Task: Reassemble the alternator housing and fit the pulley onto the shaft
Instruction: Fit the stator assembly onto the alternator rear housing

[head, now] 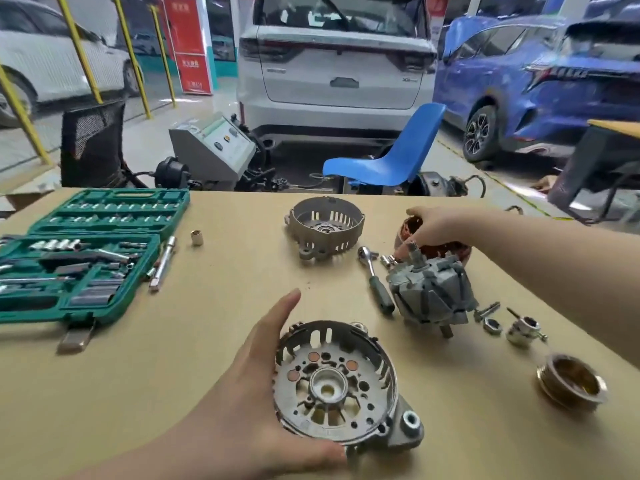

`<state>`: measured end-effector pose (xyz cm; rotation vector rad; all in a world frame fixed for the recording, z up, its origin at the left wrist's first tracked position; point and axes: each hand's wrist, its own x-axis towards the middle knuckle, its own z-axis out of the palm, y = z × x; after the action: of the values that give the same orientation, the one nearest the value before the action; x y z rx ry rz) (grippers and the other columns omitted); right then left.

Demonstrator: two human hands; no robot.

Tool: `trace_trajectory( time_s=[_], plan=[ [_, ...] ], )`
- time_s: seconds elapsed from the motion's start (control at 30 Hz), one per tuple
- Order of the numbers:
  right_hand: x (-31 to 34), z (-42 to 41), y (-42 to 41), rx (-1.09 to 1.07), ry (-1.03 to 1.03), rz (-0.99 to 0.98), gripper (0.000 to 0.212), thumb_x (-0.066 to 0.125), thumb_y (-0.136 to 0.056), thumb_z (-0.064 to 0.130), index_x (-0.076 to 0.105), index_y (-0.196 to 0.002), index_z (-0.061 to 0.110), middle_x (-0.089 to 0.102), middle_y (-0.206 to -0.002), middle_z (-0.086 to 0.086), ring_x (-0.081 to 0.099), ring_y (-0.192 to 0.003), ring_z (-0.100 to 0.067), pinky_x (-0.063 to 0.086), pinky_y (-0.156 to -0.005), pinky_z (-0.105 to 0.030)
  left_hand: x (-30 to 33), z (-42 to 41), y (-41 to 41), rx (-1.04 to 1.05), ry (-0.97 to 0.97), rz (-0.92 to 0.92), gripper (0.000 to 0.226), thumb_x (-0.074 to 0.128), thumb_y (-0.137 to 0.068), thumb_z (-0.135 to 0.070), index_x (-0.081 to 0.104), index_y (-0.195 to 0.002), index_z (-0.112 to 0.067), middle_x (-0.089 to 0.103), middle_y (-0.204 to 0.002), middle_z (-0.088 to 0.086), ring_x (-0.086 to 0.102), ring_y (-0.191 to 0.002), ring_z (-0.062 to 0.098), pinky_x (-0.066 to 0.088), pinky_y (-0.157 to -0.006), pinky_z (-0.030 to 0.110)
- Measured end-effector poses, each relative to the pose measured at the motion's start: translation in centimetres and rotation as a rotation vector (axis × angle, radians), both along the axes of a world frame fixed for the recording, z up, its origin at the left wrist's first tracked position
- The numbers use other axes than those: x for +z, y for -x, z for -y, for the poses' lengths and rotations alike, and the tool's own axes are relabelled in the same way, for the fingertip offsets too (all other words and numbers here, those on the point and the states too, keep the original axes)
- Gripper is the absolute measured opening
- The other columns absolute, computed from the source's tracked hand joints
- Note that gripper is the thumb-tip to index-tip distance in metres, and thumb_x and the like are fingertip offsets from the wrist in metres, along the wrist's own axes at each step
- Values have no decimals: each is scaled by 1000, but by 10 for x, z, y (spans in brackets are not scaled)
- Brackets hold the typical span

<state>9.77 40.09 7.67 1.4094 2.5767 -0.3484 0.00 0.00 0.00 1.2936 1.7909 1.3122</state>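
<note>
A grey housing half (337,382) lies open side up at the table's near middle. My left hand (252,386) cups its left rim, thumb under the front edge. The other housing half (325,226) stands farther back at centre. The claw-pole rotor (431,292) lies tilted to the right with its threaded shaft pointing up and left. Behind it sits the copper-wound stator (446,249); my right hand (433,225) grips its top edge with curled fingers. The brass-coloured pulley (571,381) rests at the near right.
A green socket set case (86,251) lies open at the left, with an extension bar (162,263) and loose socket (196,237) beside it. A ratchet (375,278) lies between the housings and rotor. Nuts and small fittings (509,323) lie right of the rotor. A blue chair (388,154) stands behind the table.
</note>
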Motion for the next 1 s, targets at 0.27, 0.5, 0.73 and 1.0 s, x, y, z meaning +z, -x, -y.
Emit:
trace_trajectory(
  time_s=[0.27, 0.5, 0.73, 1.0],
  plan=[
    [4, -1, 4, -45, -53, -206, 107, 87, -50, 79, 51, -144, 44, 55, -114, 5, 55, -82, -14, 41, -58, -24, -16, -37, 75, -115, -1, -43, 150, 109, -38, -59, 15, -154, -74, 44, -158, -25, 55, -138, -9, 47, -112, 15],
    [80, 30, 23, 83, -46, -607, 112, 84, -39, 70, 53, -145, 50, 56, -125, 10, 59, -108, -24, 52, -78, -32, -21, -62, 134, -203, -68, -10, 135, 108, -55, -34, 24, -158, -61, 44, -167, -5, 47, -152, 6, 40, -127, 38],
    [113, 154, 43, 567, 51, -540, 99, 86, -56, 58, 46, -146, 63, 57, -127, 38, 61, -111, 7, 58, -64, -10, -29, -76, 136, -249, -80, -56, 152, 111, -48, -45, 10, -160, -65, 41, -166, -16, 50, -148, 0, 43, -121, 24],
    [57, 183, 65, 764, 61, -315, 100, 91, -64, 46, 47, -154, 49, 50, -142, 26, 53, -129, -2, 54, -100, -27, -33, -81, 136, -174, -128, -30, 154, 112, -44, -43, 15, -163, -56, 63, -144, -25, 64, -133, 1, 55, -103, 20]
  ],
)
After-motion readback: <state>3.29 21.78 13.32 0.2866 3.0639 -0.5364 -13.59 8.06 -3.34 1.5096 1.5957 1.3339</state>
